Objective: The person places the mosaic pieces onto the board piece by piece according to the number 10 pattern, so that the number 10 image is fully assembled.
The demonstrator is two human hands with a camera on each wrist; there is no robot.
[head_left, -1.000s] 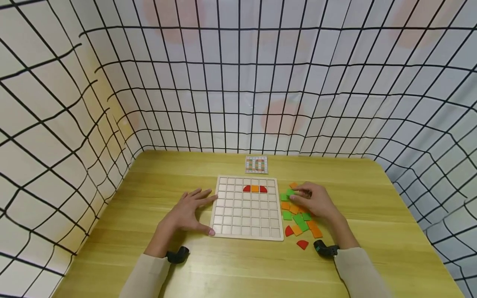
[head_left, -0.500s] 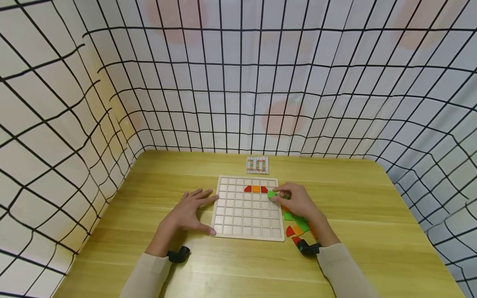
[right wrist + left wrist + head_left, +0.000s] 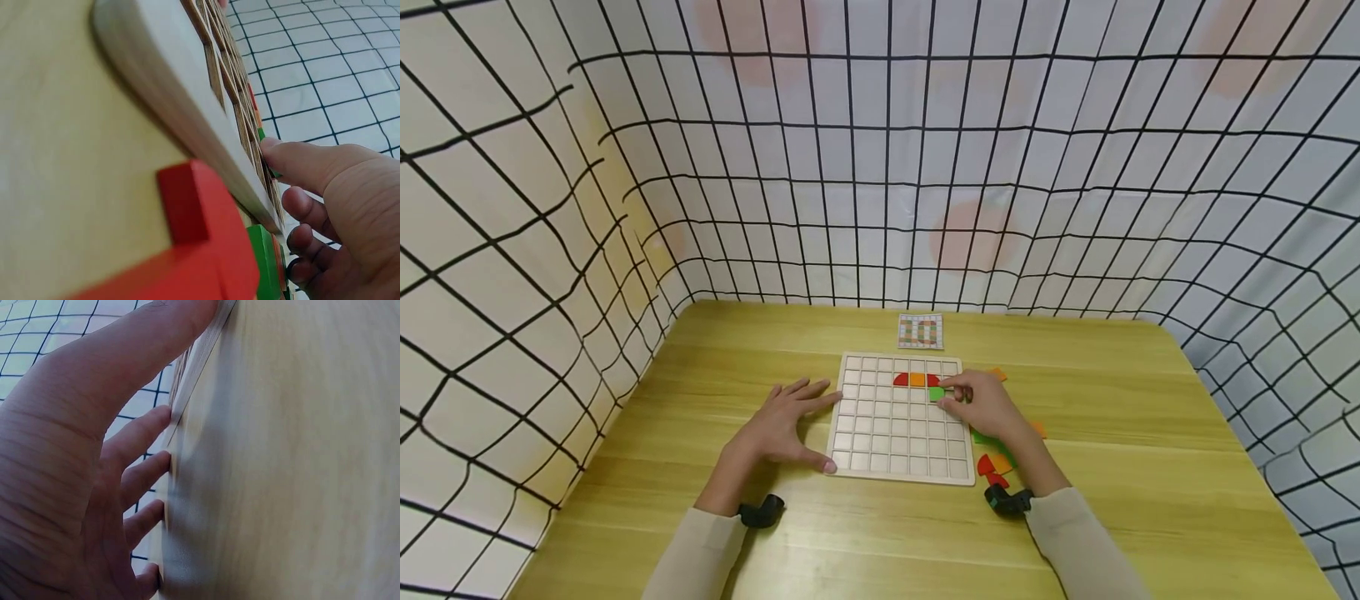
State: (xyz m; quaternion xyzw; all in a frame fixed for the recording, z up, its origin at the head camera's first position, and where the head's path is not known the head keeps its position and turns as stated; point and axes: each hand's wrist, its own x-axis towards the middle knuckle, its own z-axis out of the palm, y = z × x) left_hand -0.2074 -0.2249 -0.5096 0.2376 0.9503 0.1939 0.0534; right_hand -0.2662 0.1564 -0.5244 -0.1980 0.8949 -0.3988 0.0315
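A wooden grid board [image 3: 880, 433] lies on the table. In its second row sit a red quarter-round tile [image 3: 901, 380], an orange square tile [image 3: 917, 380] and another red quarter-round tile [image 3: 933, 380]. My right hand [image 3: 988, 406] pinches a green square tile [image 3: 936, 394] over the cell just below the right red one; whether it is fully seated I cannot tell. Spread along the board's left edge, my left hand [image 3: 786, 423] touches it with thumb and forefinger. In the left wrist view the left hand's fingers [image 3: 147, 431] are extended, the tips on the table and board edge.
Loose red, orange and green tiles [image 3: 1000, 464] lie right of the board, partly hidden under the right hand and forearm. A small printed pattern card [image 3: 921, 332] lies behind the board. Black-lined white netting or sheeting [image 3: 850, 208] encloses the table's back and sides.
My right hand has picked a green square tile from the pile and carried it left onto the board, below the right red tile. My left hand stays in place.
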